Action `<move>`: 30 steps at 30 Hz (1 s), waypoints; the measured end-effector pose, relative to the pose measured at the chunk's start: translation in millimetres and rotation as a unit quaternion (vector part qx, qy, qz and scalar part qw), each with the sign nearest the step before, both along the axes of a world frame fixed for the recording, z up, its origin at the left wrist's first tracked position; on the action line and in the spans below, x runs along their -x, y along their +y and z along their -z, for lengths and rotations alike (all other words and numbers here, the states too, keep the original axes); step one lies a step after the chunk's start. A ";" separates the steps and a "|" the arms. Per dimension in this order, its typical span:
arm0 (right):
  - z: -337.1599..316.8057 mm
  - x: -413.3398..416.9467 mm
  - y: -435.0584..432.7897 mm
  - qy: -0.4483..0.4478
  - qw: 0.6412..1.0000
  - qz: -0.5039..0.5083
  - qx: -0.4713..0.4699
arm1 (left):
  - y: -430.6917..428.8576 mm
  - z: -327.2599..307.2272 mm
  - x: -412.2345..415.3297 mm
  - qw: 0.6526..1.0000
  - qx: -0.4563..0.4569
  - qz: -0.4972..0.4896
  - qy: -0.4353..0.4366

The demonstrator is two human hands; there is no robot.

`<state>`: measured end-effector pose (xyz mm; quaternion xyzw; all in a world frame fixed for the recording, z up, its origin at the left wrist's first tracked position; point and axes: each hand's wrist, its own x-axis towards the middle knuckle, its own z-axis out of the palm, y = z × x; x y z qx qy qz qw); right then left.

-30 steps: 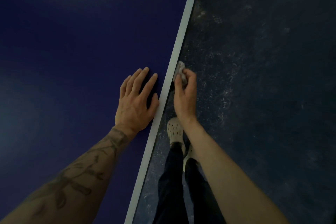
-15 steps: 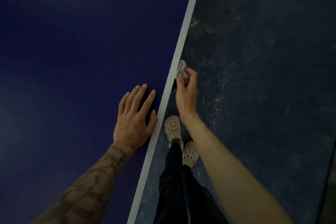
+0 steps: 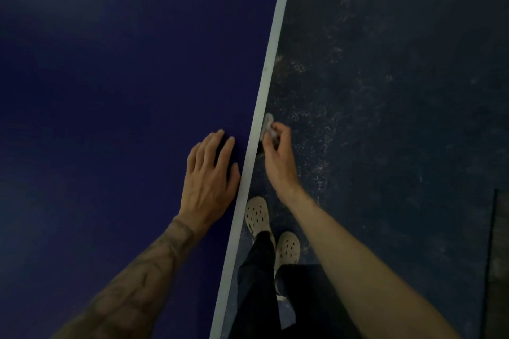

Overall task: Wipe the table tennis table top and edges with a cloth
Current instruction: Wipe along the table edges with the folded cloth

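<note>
The dark blue table tennis table top (image 3: 115, 96) fills the left half of the head view, with its white edge line (image 3: 271, 63) running diagonally from top to bottom. My left hand (image 3: 210, 179) lies flat on the top, fingers straight, close beside the line. My right hand (image 3: 278, 157) is just off the table's side and pinches a small crumpled grey cloth (image 3: 267, 121) against the edge. Part of the cloth is hidden by my fingers.
To the right of the table lies a dark speckled floor (image 3: 385, 104). My legs in dark trousers and two pale perforated clogs (image 3: 257, 215) stand close to the table's side. A darker strip (image 3: 498, 270) borders the floor at the lower right.
Both hands have slid together along the table edge, the right hand keeping the cloth on the edge. My feet have stepped along beside the table.
</note>
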<state>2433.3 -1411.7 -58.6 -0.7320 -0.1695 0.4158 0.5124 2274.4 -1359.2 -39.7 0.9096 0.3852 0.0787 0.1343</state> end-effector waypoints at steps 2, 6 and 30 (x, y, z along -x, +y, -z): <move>2.7 17.2 -22.0 0.011 1.000 -0.002 0.004 | 25.1 -0.2 -24.2 1.000 -0.002 -0.006 -0.014; -0.7 32.6 -40.8 0.033 0.999 0.000 -0.002 | 68.4 -2.0 -68.3 1.000 -0.005 -0.010 -0.026; 1.5 -95.7 101.7 0.023 0.998 0.052 -0.038 | 188.3 11.4 -213.9 0.997 -0.033 -0.055 -0.031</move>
